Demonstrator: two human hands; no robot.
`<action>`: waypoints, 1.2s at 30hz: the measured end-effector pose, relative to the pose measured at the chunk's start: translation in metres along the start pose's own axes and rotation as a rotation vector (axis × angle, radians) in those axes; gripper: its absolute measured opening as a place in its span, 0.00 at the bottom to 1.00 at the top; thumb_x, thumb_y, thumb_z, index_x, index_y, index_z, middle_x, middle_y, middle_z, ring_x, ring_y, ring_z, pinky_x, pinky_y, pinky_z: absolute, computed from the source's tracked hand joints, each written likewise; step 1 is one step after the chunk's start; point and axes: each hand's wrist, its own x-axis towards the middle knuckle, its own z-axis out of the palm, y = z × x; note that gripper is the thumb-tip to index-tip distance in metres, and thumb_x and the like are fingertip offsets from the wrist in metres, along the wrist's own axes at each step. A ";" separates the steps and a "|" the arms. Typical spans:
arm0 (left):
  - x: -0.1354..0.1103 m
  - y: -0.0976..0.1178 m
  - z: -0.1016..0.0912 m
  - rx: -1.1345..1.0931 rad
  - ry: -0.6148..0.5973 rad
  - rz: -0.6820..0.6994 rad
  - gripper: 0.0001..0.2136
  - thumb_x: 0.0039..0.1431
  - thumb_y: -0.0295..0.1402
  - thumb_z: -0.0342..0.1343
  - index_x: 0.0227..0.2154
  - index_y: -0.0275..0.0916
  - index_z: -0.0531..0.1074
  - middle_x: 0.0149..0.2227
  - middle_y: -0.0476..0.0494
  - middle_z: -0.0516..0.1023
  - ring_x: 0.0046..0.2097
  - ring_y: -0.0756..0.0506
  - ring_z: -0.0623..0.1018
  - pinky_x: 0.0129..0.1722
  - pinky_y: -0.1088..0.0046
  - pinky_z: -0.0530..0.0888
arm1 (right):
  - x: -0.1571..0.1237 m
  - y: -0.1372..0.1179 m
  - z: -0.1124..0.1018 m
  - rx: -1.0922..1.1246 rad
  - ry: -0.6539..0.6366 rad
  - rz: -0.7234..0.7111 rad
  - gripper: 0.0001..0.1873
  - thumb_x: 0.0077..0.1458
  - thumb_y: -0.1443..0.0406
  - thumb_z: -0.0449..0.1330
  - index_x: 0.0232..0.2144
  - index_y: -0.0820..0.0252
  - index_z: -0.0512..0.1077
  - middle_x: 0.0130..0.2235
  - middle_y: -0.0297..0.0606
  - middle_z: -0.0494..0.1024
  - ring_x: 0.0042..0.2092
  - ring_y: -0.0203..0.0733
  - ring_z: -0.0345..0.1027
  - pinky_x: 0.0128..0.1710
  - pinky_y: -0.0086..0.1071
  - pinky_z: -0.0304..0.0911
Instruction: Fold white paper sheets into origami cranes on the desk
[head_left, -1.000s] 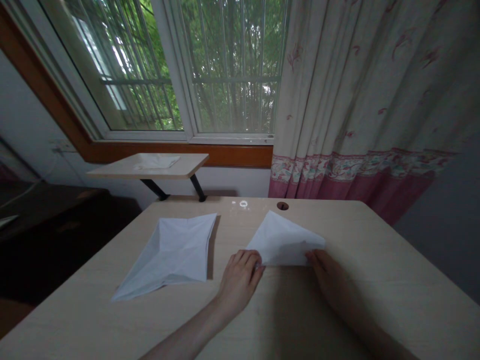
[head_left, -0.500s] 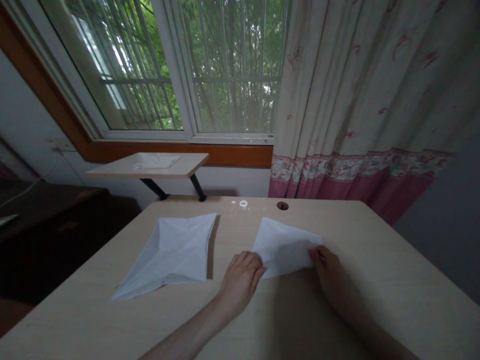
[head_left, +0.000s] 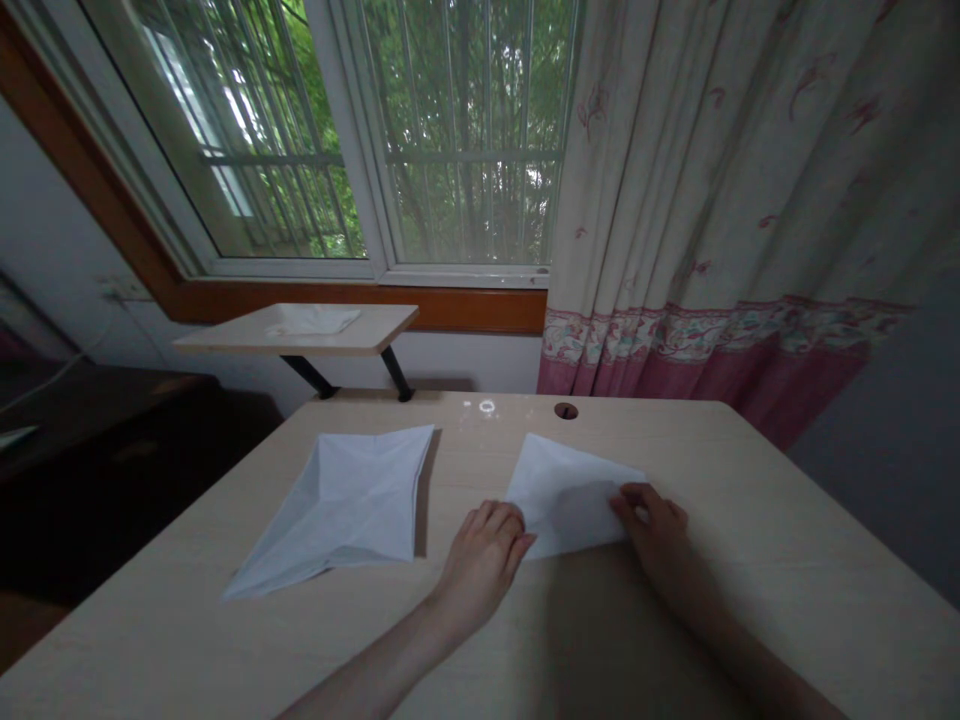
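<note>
A folded white paper napkin (head_left: 566, 490) lies on the desk (head_left: 480, 640) in front of me. At its left edge my left hand (head_left: 487, 545) is closed, the fingers curled and the thumb against the napkin's near left corner. My right hand (head_left: 652, 520) pinches the opposite edge between thumb and forefinger. A shadow falls over the napkin's near half. To the left lies a second white napkin (head_left: 352, 505), larger, with crossing creases and a long corner pointing toward the near left; neither hand touches it.
A small raised shelf (head_left: 225, 338) on black legs stands at the back left, with a crumpled white sheet (head_left: 319, 320) on it. A round cable hole (head_left: 566, 411) is near the desk's back edge. A curtain (head_left: 697, 330) hangs behind at the right, beside a barred window (head_left: 465, 130).
My right hand has shifted slightly left and away from me along the napkin's right edge, its fingers now more raised. The left hand has hardly moved.
</note>
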 end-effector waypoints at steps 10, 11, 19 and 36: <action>-0.002 -0.004 0.004 -0.190 0.039 0.011 0.04 0.66 0.28 0.53 0.33 0.38 0.68 0.47 0.41 0.76 0.51 0.42 0.74 0.53 0.63 0.71 | -0.021 -0.040 -0.009 -0.166 0.347 -0.597 0.10 0.64 0.69 0.51 0.44 0.53 0.70 0.45 0.41 0.76 0.48 0.48 0.67 0.50 0.44 0.54; -0.002 -0.005 0.005 -0.195 0.038 0.009 0.04 0.66 0.28 0.53 0.34 0.38 0.68 0.48 0.41 0.75 0.53 0.42 0.74 0.54 0.63 0.71 | -0.024 -0.042 -0.011 -0.174 0.337 -0.657 0.11 0.64 0.71 0.51 0.43 0.53 0.71 0.44 0.40 0.77 0.47 0.47 0.67 0.50 0.44 0.53; -0.001 -0.005 0.005 -0.094 0.056 0.004 0.12 0.64 0.27 0.54 0.49 0.39 0.67 0.48 0.42 0.77 0.51 0.40 0.75 0.54 0.57 0.71 | -0.033 -0.050 -0.011 -0.306 0.039 -0.881 0.18 0.57 0.75 0.49 0.42 0.52 0.73 0.42 0.35 0.81 0.44 0.46 0.70 0.49 0.42 0.53; -0.009 0.005 -0.005 0.010 0.129 0.258 0.14 0.65 0.25 0.46 0.51 0.36 0.65 0.45 0.41 0.80 0.45 0.43 0.79 0.47 0.62 0.76 | -0.030 -0.026 0.007 -0.358 -0.033 -0.741 0.25 0.56 0.76 0.48 0.49 0.50 0.73 0.56 0.40 0.74 0.53 0.52 0.66 0.50 0.48 0.58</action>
